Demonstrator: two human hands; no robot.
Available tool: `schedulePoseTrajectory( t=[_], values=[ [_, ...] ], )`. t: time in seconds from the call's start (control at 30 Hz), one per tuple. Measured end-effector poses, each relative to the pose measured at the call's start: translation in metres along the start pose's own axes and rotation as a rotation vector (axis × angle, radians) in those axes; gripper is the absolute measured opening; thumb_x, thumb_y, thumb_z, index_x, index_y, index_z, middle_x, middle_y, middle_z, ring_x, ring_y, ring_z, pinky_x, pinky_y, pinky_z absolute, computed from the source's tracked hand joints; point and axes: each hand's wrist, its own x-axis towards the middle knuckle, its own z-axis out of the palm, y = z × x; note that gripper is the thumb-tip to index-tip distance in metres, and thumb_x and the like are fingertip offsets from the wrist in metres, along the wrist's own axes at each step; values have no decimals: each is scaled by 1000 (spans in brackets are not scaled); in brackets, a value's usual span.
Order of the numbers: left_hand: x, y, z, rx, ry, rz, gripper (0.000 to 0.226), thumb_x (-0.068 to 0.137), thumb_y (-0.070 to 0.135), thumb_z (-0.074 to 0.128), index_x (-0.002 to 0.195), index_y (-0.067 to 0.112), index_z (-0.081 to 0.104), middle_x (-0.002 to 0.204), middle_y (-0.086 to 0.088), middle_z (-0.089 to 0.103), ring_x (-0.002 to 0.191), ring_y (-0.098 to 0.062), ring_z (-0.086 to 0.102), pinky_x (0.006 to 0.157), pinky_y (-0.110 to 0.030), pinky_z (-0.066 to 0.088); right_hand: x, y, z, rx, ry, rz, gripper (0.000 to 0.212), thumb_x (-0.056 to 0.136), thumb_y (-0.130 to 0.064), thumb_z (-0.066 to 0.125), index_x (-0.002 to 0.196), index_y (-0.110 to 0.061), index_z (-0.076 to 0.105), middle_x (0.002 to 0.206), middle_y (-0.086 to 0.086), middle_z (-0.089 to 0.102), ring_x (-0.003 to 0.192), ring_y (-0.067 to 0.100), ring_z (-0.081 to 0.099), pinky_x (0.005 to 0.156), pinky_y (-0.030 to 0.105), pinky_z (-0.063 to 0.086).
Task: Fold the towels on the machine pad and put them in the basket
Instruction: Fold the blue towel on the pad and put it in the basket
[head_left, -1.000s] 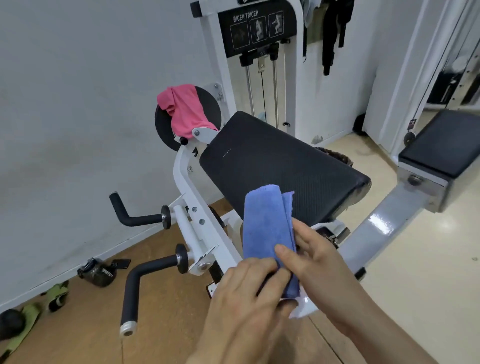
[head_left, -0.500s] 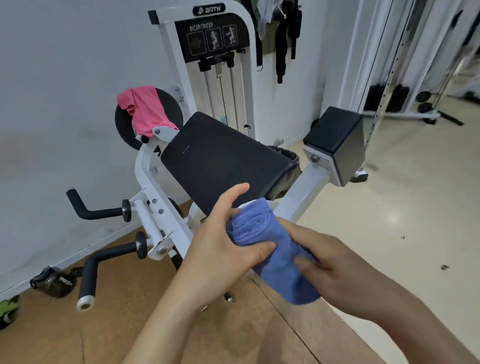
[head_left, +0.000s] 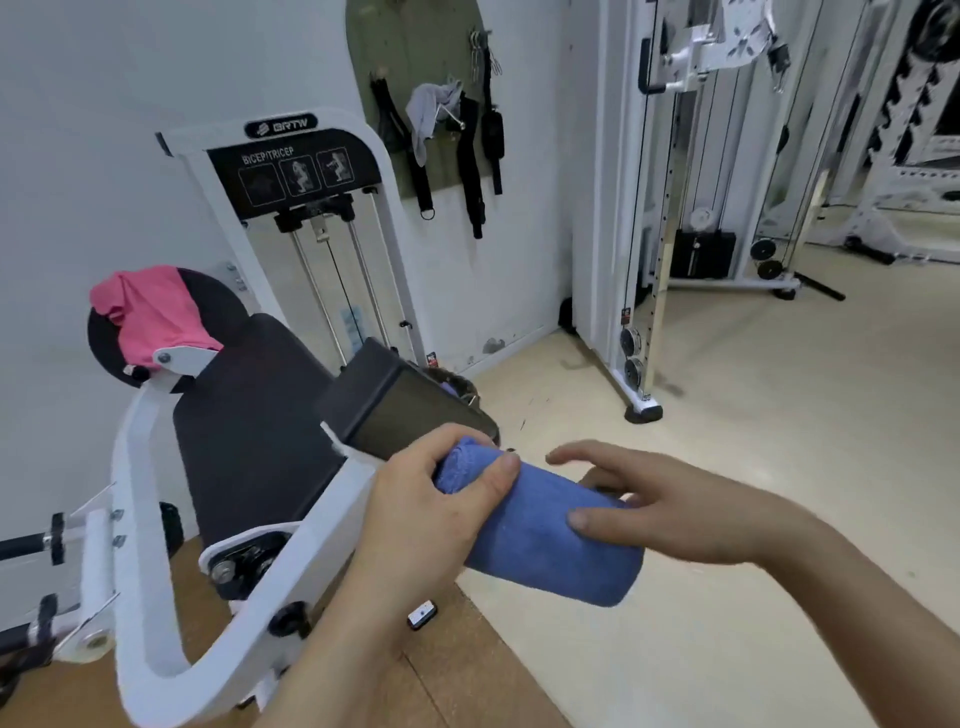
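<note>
The blue towel (head_left: 540, 535), folded into a thick bundle, sits low in the centre of the frame, held up in the air and off the machine pad (head_left: 249, 415). The left hand (head_left: 415, 519) is clamped around its upper-left end, thumb pressed over the top, fingers wrapped underneath. The right hand (head_left: 670, 509) is spread open, thumb resting on the bundle's right half, fingers fanned loosely beyond it — a light steadying touch rather than a grasp. The bundle's long axis runs from centre down toward the lower right.

And here's the one that matters: the basket (head_left: 452, 384) peeks out just past the seat pad (head_left: 395, 410), above and slightly left of the bundle, with what looks like blue cloth already inside. That puts it straight beyond the left hand's end, so the left hand looks best placed to carry it over. Up at the left, a pink towel (head_left: 150, 317) drapes over the round pad (head_left: 208, 306), unfolded.
</note>
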Motion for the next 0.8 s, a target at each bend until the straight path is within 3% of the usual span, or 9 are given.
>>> schedulePoseTrajectory(
  t=[0.07, 0.13, 0.23, 0.33, 0.4, 0.53, 0.67, 0.8],
  values=[
    [18, 9, 24, 18, 12, 20, 4, 85, 29, 71, 88, 28, 68, 87, 13, 68, 84, -5, 63, 69, -16, 47, -1, 17, -43, -62, -94, 0, 28, 93, -32, 61, 120, -35, 61, 109, -18, 68, 105, 1, 60, 94, 24, 48],
    [37, 14, 46, 111, 7, 39, 14, 87, 34, 68, 100, 38, 66, 99, 19, 66, 95, 1, 59, 77, -13, 44, 8, 37, -76, -167, -80, 18, 25, 91, -31, 62, 116, -33, 65, 107, -16, 69, 104, 4, 60, 93, 27, 49],
    [69, 17, 75, 384, -110, 31, 42, 87, 45, 62, 127, 45, 49, 110, 25, 56, 100, 7, 52, 79, -7, 36, 37, 65, -114, -459, 100, 32, 22, 84, -29, 60, 105, -31, 64, 101, -9, 65, 96, 13, 58, 87, 40, 49],
    [102, 12, 102, 612, -166, -7, 63, 84, 48, 59, 142, 35, 36, 117, 15, 54, 106, -6, 53, 87, -20, 41, 72, 83, -139, -762, 268, -21, 24, 81, -28, 60, 104, -35, 61, 101, -16, 60, 98, 12, 44, 78, 30, 38],
    [129, 3, 119, 686, -143, -35, 57, 82, 48, 59, 134, 29, 45, 110, 11, 55, 101, -11, 54, 86, -26, 45, 101, 92, -154, -876, 355, -78, 26, 83, -27, 60, 106, -38, 59, 101, -18, 61, 95, 13, 40, 73, 30, 35],
    [193, -24, 142, 677, 3, -114, 36, 81, 49, 61, 112, 31, 53, 100, 14, 57, 87, -11, 51, 72, -27, 38, 178, 118, -186, -875, 436, -107, 36, 81, -16, 56, 108, -39, 55, 107, -15, 61, 96, 16, 57, 70, 33, 49],
    [255, -54, 162, 649, 116, -209, 26, 89, 49, 57, 106, 31, 48, 99, 11, 60, 87, -15, 54, 71, -31, 39, 257, 129, -219, -821, 377, -148, 39, 79, -9, 52, 108, -34, 56, 111, -12, 58, 97, 19, 59, 75, 36, 50],
    [311, -86, 172, 490, 246, -320, 14, 92, 34, 58, 103, 31, 50, 96, 11, 60, 85, -14, 54, 71, -30, 41, 327, 133, -245, -755, 308, -236, 42, 82, -4, 50, 117, -26, 57, 123, -8, 53, 108, 21, 56, 83, 37, 49]
  ],
)
